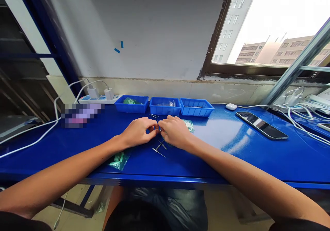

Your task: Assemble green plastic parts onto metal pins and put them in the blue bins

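My left hand (pixel 140 131) and my right hand (pixel 176 131) meet over the middle of the blue table. Both are closed, with thumbs and forefingers pinched together at the tips. Whatever lies between the fingertips is too small and hidden to name. Just below them, several thin metal pins (pixel 158 152) that look like blind rivets lie on the tabletop, some crossing. More thin pins (pixel 154 115) rest beyond the left fingers. A green-tinted plastic bag (pixel 189 125) sits partly behind my right hand. Another small bag with pale pieces (pixel 120 161) lies beside my left forearm.
Along the wall stand three blue bins: the left bin (pixel 131 109) with green packets, the middle bin (pixel 165 109) with clear bags, the right bin (pixel 197 112) with small parts. A power strip (pixel 100 99), white cables (pixel 55 121), an earbud case (pixel 231 106) and a phone (pixel 261 125) surround the workspace.
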{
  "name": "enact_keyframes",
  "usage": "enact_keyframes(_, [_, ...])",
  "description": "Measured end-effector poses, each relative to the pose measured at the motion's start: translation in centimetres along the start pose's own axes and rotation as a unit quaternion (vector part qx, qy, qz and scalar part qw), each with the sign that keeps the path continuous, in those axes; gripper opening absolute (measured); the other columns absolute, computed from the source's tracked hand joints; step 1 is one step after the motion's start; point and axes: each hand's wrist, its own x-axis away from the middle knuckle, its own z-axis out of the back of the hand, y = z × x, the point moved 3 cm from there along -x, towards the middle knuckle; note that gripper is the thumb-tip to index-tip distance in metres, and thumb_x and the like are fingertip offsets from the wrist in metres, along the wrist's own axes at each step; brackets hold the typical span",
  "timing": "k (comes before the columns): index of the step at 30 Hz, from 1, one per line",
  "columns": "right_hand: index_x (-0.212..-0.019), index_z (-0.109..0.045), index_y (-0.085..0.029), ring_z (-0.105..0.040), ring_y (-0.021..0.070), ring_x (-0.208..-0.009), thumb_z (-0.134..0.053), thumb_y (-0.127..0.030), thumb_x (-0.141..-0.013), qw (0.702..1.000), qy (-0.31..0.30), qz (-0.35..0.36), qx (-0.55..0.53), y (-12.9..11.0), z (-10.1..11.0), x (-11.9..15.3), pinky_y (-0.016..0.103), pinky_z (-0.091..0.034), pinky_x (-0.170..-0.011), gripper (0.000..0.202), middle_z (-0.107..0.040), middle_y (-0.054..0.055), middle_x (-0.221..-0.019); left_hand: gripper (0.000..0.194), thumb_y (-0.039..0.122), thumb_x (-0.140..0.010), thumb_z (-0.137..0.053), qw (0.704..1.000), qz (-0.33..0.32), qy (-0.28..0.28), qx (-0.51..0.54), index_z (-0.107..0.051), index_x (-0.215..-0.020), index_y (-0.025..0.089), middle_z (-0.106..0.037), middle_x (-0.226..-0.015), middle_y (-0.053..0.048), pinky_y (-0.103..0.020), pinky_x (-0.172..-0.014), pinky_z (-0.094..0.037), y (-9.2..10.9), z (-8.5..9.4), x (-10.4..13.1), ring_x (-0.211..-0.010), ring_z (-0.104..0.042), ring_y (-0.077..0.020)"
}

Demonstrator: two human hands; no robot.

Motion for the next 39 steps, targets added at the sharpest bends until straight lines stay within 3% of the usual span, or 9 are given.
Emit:
enact_keyframes(15, [-0.082, -0.057, -0.019, -0.055, 0.0182, -0.082, -0.05, -0.03, -0.085, 0.999, 0.021, -0.014, -0.035, 0.3, -0.1, 0.0, 0.028, -0.034, -0.067, 0.013, -0.064, 0.005, -0.081, 0.012, 0.022, -0.076, -0.053, 0.999, 0.024, 0.03, -0.022, -0.063, -0.082, 0.02, -0.065, -0.072, 0.001, -0.027, -0.066, -0.039, -0.4, 0.5, 0.0, -0.074, -0.056, -0.0163])
enact_keyframes(22, [-0.083, -0.056, -0.018, -0.052, 0.0159, -0.08, -0.047, -0.019, -0.08, 0.996, 0.031, -0.012, -0.078, 0.5, 0.0, 0.0, 0.027, -0.034, -0.068, 0.01, -0.064, 0.004, -0.081, 0.014, 0.03, -0.078, -0.052, 0.997, 0.04, 0.063, -0.029, -0.062, -0.083, 0.021, -0.065, -0.072, 0.002, -0.027, -0.066, -0.038, -1.2, 0.8, -0.1, -0.074, -0.056, -0.0161])
enact_keyframes(31, [-0.082, -0.056, -0.018, -0.052, 0.0181, -0.083, -0.048, -0.022, -0.082, 0.998, 0.019, -0.029, -0.057, 0.7, -0.2, -0.1, 0.028, -0.034, -0.067, 0.009, -0.064, 0.005, -0.082, 0.02, 0.036, -0.079, -0.051, 0.998, 0.058, 0.0, -0.022, -0.06, -0.089, 0.022, -0.065, -0.075, 0.001, -0.029, -0.069, -0.039, -0.9, 0.5, -0.1, -0.078, -0.056, -0.018])
enact_keyframes(39, [-0.08, -0.057, -0.02, -0.054, 0.0202, -0.087, -0.056, -0.024, -0.081, 0.999, 0.006, -0.034, -0.033, 0.9, -0.3, -0.1, 0.029, -0.035, -0.068, 0.005, -0.065, 0.004, -0.083, 0.027, 0.045, -0.079, -0.051, 0.999, 0.041, -0.013, -0.018, -0.062, -0.09, 0.022, -0.065, -0.075, 0.001, -0.028, -0.066, -0.039, -0.8, 0.3, -0.1, -0.074, -0.057, -0.0174])
